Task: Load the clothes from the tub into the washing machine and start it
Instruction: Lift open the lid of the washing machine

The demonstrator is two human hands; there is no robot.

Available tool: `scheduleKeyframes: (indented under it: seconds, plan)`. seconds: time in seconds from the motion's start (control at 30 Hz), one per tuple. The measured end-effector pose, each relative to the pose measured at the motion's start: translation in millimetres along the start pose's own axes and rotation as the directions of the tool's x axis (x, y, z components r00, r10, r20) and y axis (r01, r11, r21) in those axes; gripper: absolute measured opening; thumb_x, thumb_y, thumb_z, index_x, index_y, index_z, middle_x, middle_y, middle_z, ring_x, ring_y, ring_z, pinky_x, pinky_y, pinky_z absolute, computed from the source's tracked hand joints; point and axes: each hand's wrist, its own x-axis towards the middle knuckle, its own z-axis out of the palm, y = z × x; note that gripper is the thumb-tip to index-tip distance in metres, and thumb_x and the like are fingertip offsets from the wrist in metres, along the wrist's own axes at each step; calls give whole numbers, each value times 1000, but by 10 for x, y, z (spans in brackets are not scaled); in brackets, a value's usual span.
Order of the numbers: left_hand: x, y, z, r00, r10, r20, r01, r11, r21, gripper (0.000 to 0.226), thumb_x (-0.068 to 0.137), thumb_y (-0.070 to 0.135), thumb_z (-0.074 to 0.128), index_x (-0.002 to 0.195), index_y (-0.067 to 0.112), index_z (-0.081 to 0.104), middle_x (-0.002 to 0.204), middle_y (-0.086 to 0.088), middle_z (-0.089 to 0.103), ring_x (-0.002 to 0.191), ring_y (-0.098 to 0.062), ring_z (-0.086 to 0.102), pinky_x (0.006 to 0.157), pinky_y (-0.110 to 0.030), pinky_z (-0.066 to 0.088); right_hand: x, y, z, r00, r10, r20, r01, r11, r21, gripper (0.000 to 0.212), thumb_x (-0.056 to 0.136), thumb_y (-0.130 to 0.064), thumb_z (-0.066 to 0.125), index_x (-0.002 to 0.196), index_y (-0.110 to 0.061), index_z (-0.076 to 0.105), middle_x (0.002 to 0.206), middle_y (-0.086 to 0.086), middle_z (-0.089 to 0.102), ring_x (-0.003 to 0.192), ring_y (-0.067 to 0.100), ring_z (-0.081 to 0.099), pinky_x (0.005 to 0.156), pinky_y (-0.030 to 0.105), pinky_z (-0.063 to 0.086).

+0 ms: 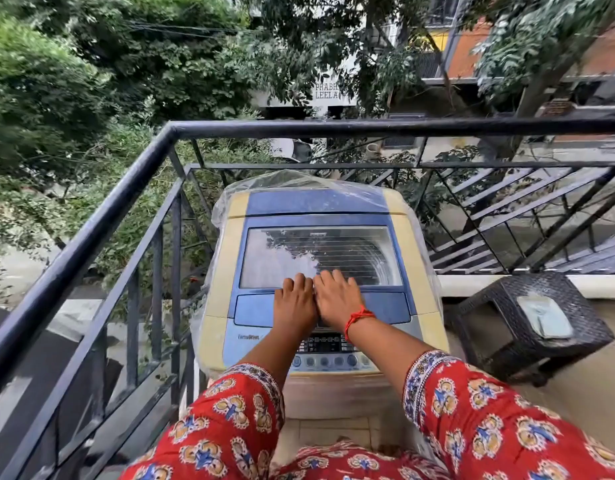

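A top-loading washing machine (223,271), cream with a blue top, stands in the balcony corner under a clear plastic cover. Its lid (320,251) with a glass window lies closed. My left hand (294,301) and my right hand (339,297) rest side by side, palms down, on the lid's front edge, fingers reaching onto the glass. A control panel (328,353) with a display and round buttons runs along the machine's front, partly hidden by my forearms. No tub and no clothes are in view.
A black metal railing (102,216) encloses the balcony on the left and behind the machine. A dark wicker stool (555,344) with a small flat object on top stands to the right on the tiled floor. Trees and buildings lie beyond.
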Motion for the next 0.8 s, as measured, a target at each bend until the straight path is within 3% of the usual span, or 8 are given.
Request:
scheduleKeyframes:
  seconds: [0.17,0.23,0.5,0.8]
  plan:
    - [-118,67,133,963,59,262,-77,995,58,28,91,25,41,113,14,54,117,-8,59,113,-32,52,90,-41,41,-218,58,140,976,-16,219,0,998,69,23,96,-20,36,108,-12,54,112,12,63,106,33,57,82,45,42]
    - [-156,59,187,961,54,272,-65,997,30,28,93,28,39,110,14,55,115,-8,62,111,-32,55,88,-41,43,-296,86,194,971,-8,241,-12,997,82,25,98,-23,34,108,-12,54,110,12,64,104,34,58,80,44,43]
    - [-180,25,200,983,79,164,-75,997,-30,33,98,35,30,103,14,55,110,-10,61,104,-31,54,83,-42,40,-331,122,143,973,5,231,-42,987,155,32,101,-30,30,107,-13,57,110,10,63,106,32,58,84,44,42]
    - [14,5,-390,982,164,-99,-170,984,-52,40,90,42,28,72,18,55,81,-7,66,80,-32,61,65,-37,37,-175,218,-360,1000,-18,14,14,971,239,33,101,-34,29,96,-19,59,101,4,67,103,28,59,86,43,39]
